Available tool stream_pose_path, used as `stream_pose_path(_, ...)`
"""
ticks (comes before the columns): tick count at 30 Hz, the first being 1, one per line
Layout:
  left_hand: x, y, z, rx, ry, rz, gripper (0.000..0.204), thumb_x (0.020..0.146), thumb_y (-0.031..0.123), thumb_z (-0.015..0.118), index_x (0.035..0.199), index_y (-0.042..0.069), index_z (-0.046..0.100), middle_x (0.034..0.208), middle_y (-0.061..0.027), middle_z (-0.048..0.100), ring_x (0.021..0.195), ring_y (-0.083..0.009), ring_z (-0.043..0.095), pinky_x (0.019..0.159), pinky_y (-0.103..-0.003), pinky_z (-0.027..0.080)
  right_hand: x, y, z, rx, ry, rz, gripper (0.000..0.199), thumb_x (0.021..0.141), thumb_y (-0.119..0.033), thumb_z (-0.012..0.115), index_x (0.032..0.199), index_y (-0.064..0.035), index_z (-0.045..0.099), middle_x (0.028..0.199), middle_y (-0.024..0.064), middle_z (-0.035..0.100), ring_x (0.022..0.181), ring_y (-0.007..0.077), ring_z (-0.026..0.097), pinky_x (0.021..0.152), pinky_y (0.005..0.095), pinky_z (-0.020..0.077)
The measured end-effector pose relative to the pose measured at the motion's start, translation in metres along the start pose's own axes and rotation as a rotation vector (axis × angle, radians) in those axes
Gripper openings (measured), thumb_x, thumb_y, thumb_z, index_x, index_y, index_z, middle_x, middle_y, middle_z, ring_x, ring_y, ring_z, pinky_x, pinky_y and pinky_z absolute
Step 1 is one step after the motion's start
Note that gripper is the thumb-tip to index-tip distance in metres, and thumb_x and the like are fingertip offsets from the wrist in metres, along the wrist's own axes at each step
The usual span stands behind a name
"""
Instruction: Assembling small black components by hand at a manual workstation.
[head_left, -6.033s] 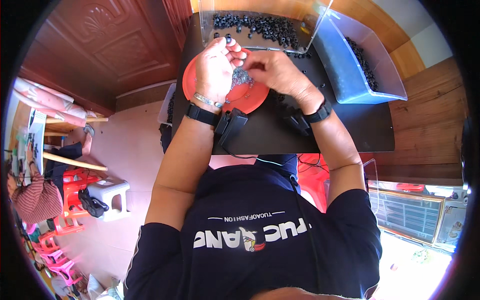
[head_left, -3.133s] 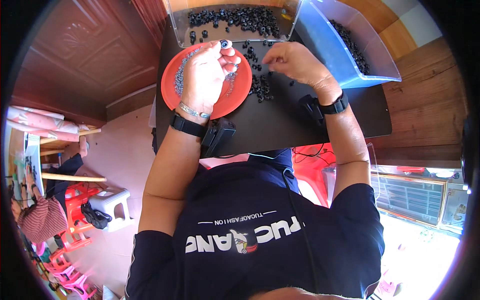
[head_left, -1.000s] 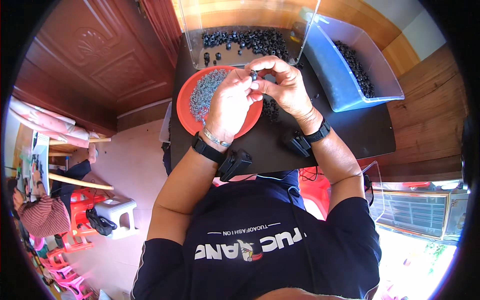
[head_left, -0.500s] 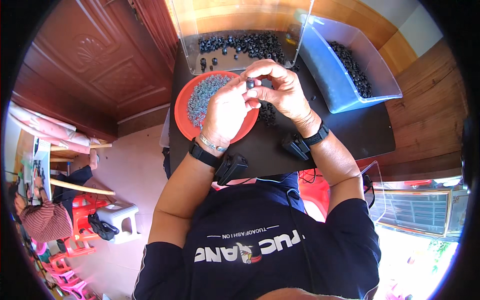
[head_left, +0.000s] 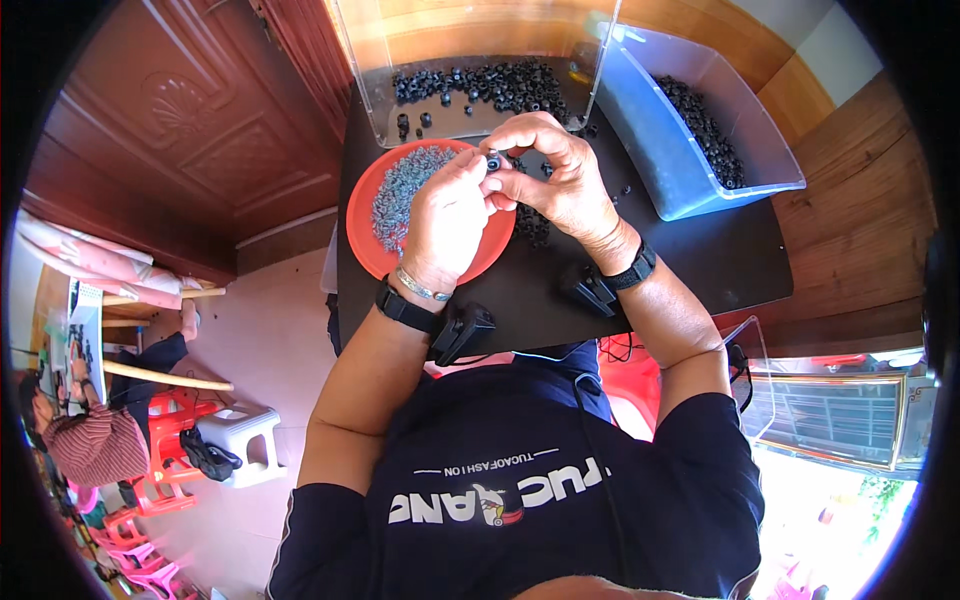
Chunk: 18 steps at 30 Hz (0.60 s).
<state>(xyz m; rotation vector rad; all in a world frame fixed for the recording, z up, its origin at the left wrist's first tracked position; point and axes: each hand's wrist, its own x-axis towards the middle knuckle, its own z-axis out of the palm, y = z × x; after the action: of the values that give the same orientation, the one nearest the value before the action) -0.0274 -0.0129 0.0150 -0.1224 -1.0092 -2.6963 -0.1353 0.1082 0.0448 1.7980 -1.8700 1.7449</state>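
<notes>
Between the fingertips of both hands is a small round black part with a hole (head_left: 493, 163). My left hand (head_left: 446, 217) grips it from the left, over the rim of an orange-red round tray (head_left: 364, 236). My right hand (head_left: 561, 190) pinches it from the right with thumb and curled index finger. Many small grey-blue pieces (head_left: 402, 200) lie heaped in the tray. Loose black parts (head_left: 533, 228) are on the dark table beneath my right hand, partly hidden by it.
A clear plastic bin (head_left: 375, 105) with many black parts stands at the table's far side. At the far right is a bluish translucent bin (head_left: 640, 150) holding more. A person in a striped top (head_left: 100, 447) sits at the far left, near plastic stools (head_left: 243, 440).
The black part has turned so that its hole now shows. Both hands have shifted very slightly, still holding it together.
</notes>
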Motion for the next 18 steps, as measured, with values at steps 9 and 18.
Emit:
stream_pose_path(9,0.0011,-0.0011,-0.0061,-0.003,-0.036,0.001,0.028,0.097,0.021,0.042,0.112,0.000,0.054,0.100,-0.0054,0.059,0.088,-0.0134,0.056,0.077,-0.031,0.046,0.0000,-0.0032,0.0032,0.008,0.011,0.003,0.029,0.071,0.000,0.074,0.099,-0.0059,0.065,0.095,0.0046,0.063,0.089,0.0166,0.057,0.083,0.0310,0.0455)
stream_pose_path(18,0.0007,-0.0030,-0.0022,-0.058,-0.029,-0.005,0.028,0.097,0.021,0.042,0.114,0.002,0.053,0.104,-0.0047,0.056,0.089,-0.0133,0.055,0.078,-0.031,0.046,-0.0016,-0.0018,0.0075,-0.167,0.057,-0.127,0.027,0.075,-0.003,0.072,0.100,-0.0063,0.064,0.096,0.0072,0.064,0.093,0.0218,0.059,0.081,0.0334,0.0480)
